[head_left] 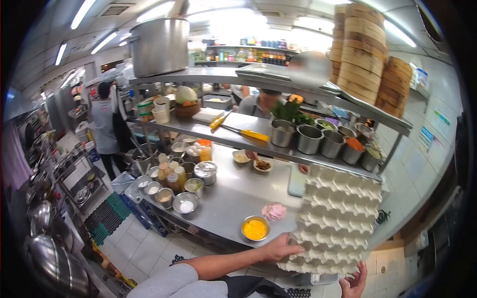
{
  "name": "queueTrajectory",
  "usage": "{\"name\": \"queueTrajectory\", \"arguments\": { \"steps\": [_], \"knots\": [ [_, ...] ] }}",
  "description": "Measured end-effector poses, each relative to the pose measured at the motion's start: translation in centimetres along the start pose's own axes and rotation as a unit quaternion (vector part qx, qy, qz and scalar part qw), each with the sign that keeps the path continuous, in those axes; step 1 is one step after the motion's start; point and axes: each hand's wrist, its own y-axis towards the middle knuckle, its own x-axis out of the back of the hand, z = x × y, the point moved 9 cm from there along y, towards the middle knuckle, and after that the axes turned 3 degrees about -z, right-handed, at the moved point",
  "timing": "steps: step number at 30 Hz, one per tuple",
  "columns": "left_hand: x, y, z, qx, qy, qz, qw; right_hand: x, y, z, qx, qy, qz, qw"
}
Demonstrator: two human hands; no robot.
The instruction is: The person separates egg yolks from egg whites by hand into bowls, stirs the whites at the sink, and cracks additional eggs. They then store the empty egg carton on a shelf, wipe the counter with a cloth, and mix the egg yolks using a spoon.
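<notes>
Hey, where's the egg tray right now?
In the head view, the egg tray is at lower right, held by the left hand, to the right of the metal bowl with yellow contents.

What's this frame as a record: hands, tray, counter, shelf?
left hand: thumb over the left edge of a rectangular pale-grey moulded egg tray
right hand: fingers spread at the tray's lower right corner, contact unclear
tray: bumpy face toward camera, no eggs visible
counter: stainless steel; round metal bowl of yellow contents beside a pink crumpled item
shelf: yellow-handled tools
</notes>
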Motion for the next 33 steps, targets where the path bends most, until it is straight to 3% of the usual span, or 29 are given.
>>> {"name": "queueTrajectory", "arguments": {
  "steps": [1, 2, 4, 6, 7, 9, 10, 11, 12, 13, 16, 18, 22, 25, 27, 30, 33],
  "knots": [
    [-0.2, -0.2, 0.1, 0.015, 0.011, -0.008, 1.000, -0.1, -0.1, 0.9, 0.034, -0.114, 0.005, 0.993],
    [1.0, -0.1, 2.2, -0.009, 0.110, -0.012, 0.994, -0.2, -0.3, 1.6, 0.045, -0.094, -0.017, 0.994],
    [3.0, 0.0, 5.1, -0.171, 0.290, 0.006, 0.942, 0.2, -0.8, 2.0, 0.040, -0.148, -0.050, 0.987],
    [2.5, -0.7, 3.0, 0.044, 0.051, -0.060, 0.996, 0.9, -0.5, 0.8, 0.028, -0.077, -0.055, 0.995],
    [1.6, -0.8, 2.0, 0.058, -0.054, -0.060, 0.995, 0.8, -0.2, 1.4, 0.035, -0.047, -0.059, 0.997],
    [2.3, -1.5, 0.9, 0.061, -0.079, -0.125, 0.987, 1.0, 0.1, 1.7, 0.037, -0.040, -0.043, 0.998],
    [6.3, -1.5, 3.2, 0.019, 0.042, -0.141, 0.989, 1.0, -0.1, 1.5, 0.011, -0.046, -0.046, 0.998],
    [4.3, -1.6, 0.8, -0.002, -0.046, -0.147, 0.988, 1.1, -0.3, 0.9, -0.015, -0.044, -0.041, 0.998],
    [8.9, -2.3, 4.8, 0.053, -0.043, -0.178, 0.982, 1.1, -0.7, 0.2, -0.042, -0.076, -0.033, 0.996],
    [7.3, -1.9, 2.9, 0.038, -0.045, -0.174, 0.983, 1.3, -1.0, -0.5, -0.064, -0.103, -0.014, 0.993],
    [7.1, -0.4, 3.1, 0.030, -0.025, -0.138, 0.990, 1.9, -2.4, -3.7, -0.132, -0.156, 0.026, 0.979],
    [7.5, 0.1, 4.3, 0.078, -0.060, -0.102, 0.990, 1.0, -3.6, -4.3, -0.201, -0.246, 0.089, 0.944],
    [2.9, 4.6, 8.5, 0.143, -0.078, 0.032, 0.986, 1.6, -5.7, -8.8, -0.297, -0.280, 0.132, 0.903],
    [-0.4, 7.0, 11.5, 0.198, -0.059, 0.117, 0.971, 2.5, -8.0, -10.6, -0.342, -0.315, 0.106, 0.879],
    [-2.4, 7.5, 14.2, 0.246, -0.037, 0.182, 0.951, 4.0, -8.9, -10.5, -0.319, -0.381, 0.065, 0.865],
    [-5.3, 8.9, 16.7, 0.244, 0.050, 0.270, 0.930, 5.9, -11.0, -9.0, -0.442, -0.348, 0.031, 0.827],
    [-7.9, 11.2, 17.5, 0.209, 0.082, 0.310, 0.924, 7.3, -14.0, -8.5, -0.493, -0.346, -0.003, 0.799]
  ]
}}
